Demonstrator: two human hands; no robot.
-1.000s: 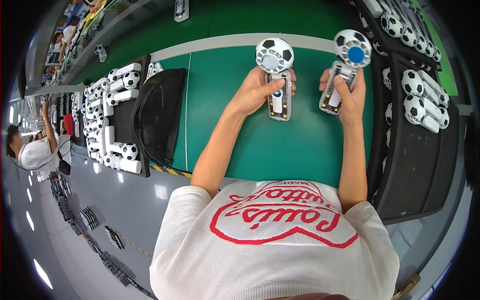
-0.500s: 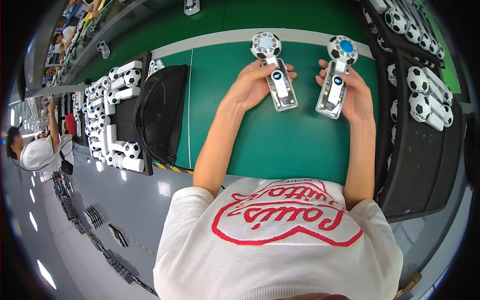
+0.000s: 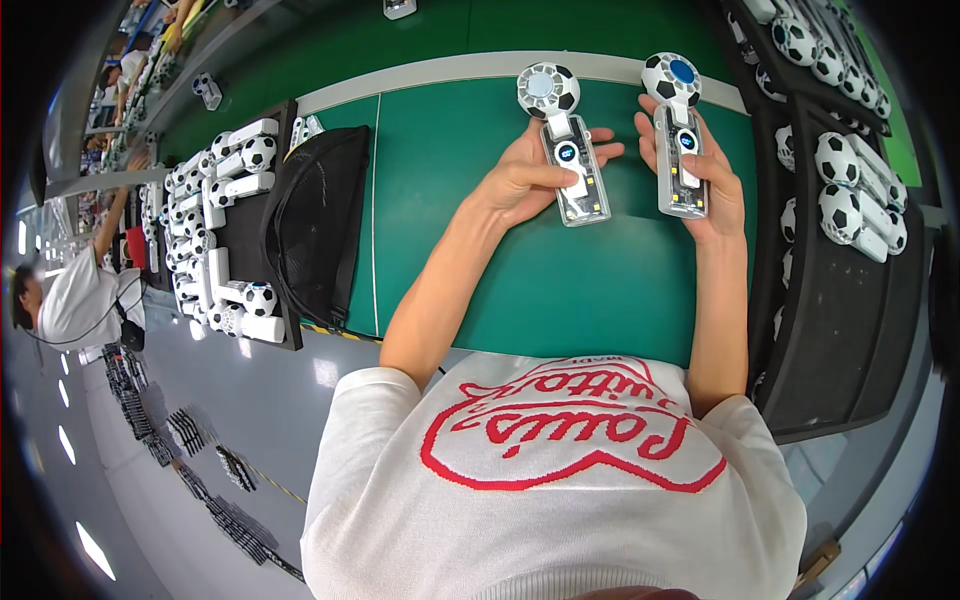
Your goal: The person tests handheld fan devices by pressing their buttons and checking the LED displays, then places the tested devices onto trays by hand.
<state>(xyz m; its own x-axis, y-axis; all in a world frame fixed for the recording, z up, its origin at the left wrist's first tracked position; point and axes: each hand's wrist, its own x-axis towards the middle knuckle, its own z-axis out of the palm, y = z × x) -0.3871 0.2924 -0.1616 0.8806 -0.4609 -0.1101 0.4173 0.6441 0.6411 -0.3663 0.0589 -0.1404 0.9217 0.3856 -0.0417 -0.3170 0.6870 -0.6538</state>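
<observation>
My left hand grips a small handheld fan with a clear handle and a round black-and-white football-patterned head, its head pointing away from me. My right hand holds a second fan of the same kind, its head showing a blue centre. Both fans are held side by side just above the green table, a small lit round display visible on each handle. My thumbs rest on the handles.
A black tray on my right carries several finished football fans. On my left lie a black mesh bag and a tray of more fans. Another person works at the far left.
Both hands have tilted the two fans so that their handles face up toward me, and the fans sit slightly closer to my body than a second ago.
</observation>
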